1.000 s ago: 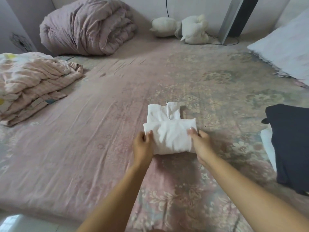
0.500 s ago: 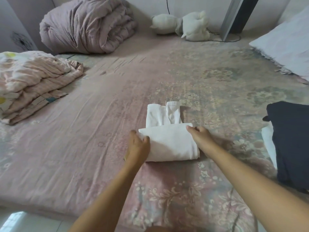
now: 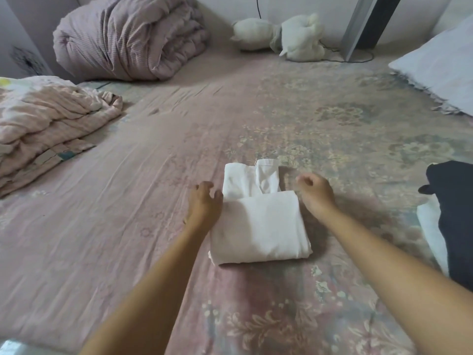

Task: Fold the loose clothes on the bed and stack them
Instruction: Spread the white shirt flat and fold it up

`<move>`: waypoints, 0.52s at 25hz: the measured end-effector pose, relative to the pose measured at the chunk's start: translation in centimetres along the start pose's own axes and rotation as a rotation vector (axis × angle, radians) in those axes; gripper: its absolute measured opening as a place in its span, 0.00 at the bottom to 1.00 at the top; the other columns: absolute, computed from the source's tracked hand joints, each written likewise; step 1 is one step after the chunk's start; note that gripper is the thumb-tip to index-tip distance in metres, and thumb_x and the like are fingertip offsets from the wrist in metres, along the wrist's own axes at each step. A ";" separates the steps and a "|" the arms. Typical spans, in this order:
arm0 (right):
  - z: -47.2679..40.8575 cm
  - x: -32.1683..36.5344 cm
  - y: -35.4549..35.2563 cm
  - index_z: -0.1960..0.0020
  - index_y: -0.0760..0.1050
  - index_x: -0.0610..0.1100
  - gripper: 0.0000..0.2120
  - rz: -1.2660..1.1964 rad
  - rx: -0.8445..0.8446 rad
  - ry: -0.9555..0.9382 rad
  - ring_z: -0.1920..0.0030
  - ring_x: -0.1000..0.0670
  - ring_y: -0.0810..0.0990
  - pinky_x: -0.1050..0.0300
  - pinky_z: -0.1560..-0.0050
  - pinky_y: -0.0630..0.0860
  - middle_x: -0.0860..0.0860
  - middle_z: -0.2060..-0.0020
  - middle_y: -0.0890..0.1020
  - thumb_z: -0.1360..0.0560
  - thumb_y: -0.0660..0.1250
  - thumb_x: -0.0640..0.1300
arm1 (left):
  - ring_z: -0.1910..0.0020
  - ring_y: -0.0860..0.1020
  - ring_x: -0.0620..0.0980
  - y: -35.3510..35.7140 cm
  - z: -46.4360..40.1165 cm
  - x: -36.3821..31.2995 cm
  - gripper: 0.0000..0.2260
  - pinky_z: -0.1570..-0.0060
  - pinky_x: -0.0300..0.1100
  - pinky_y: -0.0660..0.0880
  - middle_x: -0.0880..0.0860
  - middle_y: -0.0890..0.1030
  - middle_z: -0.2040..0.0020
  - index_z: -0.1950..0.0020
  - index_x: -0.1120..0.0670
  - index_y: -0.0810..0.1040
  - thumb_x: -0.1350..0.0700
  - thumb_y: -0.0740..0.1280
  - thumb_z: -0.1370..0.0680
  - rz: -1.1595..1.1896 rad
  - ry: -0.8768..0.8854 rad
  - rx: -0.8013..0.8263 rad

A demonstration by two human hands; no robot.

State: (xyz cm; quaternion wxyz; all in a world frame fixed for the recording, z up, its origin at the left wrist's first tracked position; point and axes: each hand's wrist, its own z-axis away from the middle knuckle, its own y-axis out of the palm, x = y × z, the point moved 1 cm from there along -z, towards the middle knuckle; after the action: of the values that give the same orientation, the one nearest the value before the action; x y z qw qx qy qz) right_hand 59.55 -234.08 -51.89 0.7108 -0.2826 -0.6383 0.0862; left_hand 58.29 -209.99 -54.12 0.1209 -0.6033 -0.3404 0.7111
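Your white garment (image 3: 258,224) lies folded on the bed (image 3: 128,226), near the middle of the near edge, a thick doubled slab toward you with a narrower two-layer strip sticking out from under its far side. Your left hand (image 3: 204,203) sits at the garment's left flank, fingers loosely curled with the tips at or just touching the cloth where slab and strip meet; it grasps nothing you can see. Your right hand (image 3: 316,192) hangs just past the slab's far right corner, apart from the cloth, fingers curled in loosely and holding nothing. Both forearms run in from the near edge, one on each side of the garment. At the right edge of the bed a dark navy garment (image 3: 453,221) lies folded on top of a white folded piece (image 3: 430,234), whose edge shows beneath it; the pair sits near your right forearm, with bare floral sheet between it and the white garment. Along the left edge, a pink striped quilt (image 3: 51,129) lies in rumpled folds, well apart. In the far left corner, a mauve duvet (image 3: 128,39) is rolled up against the wall. At the far edge, two white stuffed bundles (image 3: 281,37) lie side by side, with a thin black cable (image 3: 332,57) trailing by them. A pale pillow (image 3: 440,73) fills the far right corner.
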 end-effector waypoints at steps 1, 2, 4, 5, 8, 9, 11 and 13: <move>-1.7 0.7 -0.2 0.41 0.76 0.40 0.13 0.064 0.024 -0.038 0.45 0.46 0.77 0.60 0.51 0.68 0.45 0.45 0.80 0.22 0.59 0.41 | 0.49 0.78 0.59 -0.1 -1.8 -0.7 0.12 0.49 0.50 0.74 0.62 0.76 0.44 0.44 0.60 0.76 0.54 0.60 0.21 -0.063 0.071 -0.010; -3.7 1.0 0.0 0.36 0.73 0.40 0.15 0.106 0.097 -0.060 0.40 0.45 0.75 0.60 0.47 0.69 0.44 0.39 0.77 0.21 0.58 0.40 | 0.49 0.77 0.61 0.0 -3.6 -1.5 0.12 0.49 0.49 0.73 0.64 0.76 0.44 0.46 0.61 0.76 0.55 0.60 0.21 -0.109 0.160 0.008; -7.4 0.9 1.3 0.28 0.66 0.45 0.21 0.207 0.275 -0.069 0.33 0.44 0.70 0.57 0.39 0.68 0.43 0.30 0.68 0.21 0.58 0.39 | 0.39 0.74 0.59 0.6 -6.8 -2.7 0.13 0.40 0.47 0.68 0.61 0.75 0.37 0.38 0.58 0.76 0.56 0.60 0.20 -0.194 0.311 0.117; -8.8 0.9 2.2 0.27 0.63 0.48 0.23 0.267 0.350 -0.079 0.30 0.44 0.65 0.55 0.35 0.66 0.44 0.28 0.64 0.21 0.60 0.41 | 0.33 0.69 0.57 1.3 -8.1 -3.1 0.16 0.34 0.48 0.64 0.57 0.71 0.32 0.32 0.54 0.73 0.55 0.60 0.19 -0.254 0.356 0.195; -11.9 1.0 4.3 0.30 0.69 0.49 0.24 0.385 0.474 -0.181 0.28 0.45 0.63 0.50 0.28 0.60 0.45 0.28 0.65 0.25 0.68 0.45 | 0.26 0.57 0.55 3.2 -10.6 -4.1 0.19 0.30 0.59 0.57 0.49 0.63 0.27 0.29 0.39 0.65 0.45 0.59 0.20 -0.506 0.363 0.348; -12.4 1.3 4.6 0.36 0.74 0.45 0.20 0.384 0.489 -0.222 0.31 0.46 0.67 0.51 0.30 0.63 0.44 0.32 0.70 0.27 0.70 0.44 | 0.26 0.56 0.55 3.6 -11.1 -4.4 0.20 0.31 0.60 0.57 0.49 0.63 0.28 0.30 0.39 0.65 0.43 0.60 0.21 -0.562 0.353 0.362; -12.6 1.8 4.6 0.50 0.79 0.41 0.08 0.258 0.529 -0.262 0.43 0.48 0.75 0.55 0.41 0.70 0.44 0.45 0.78 0.28 0.72 0.40 | 0.29 0.59 0.55 3.6 -11.5 -4.6 0.17 0.34 0.58 0.60 0.50 0.68 0.34 0.36 0.41 0.71 0.40 0.62 0.24 -0.600 0.313 0.368; -11.7 2.3 4.3 0.57 0.76 0.40 0.03 0.116 0.547 -0.295 0.56 0.51 0.74 0.58 0.54 0.70 0.47 0.58 0.78 0.27 0.70 0.38 | 0.34 0.63 0.54 3.0 -11.4 -4.4 0.10 0.40 0.54 0.61 0.51 0.71 0.41 0.50 0.41 0.73 0.38 0.63 0.25 -0.604 0.260 0.358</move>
State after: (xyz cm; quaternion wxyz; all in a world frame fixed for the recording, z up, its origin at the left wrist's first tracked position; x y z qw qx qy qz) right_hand 72.20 -232.86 -52.40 0.6542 -0.1014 -0.6704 0.3352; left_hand 70.79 -210.97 -53.04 0.4710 -0.5303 -0.3550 0.6091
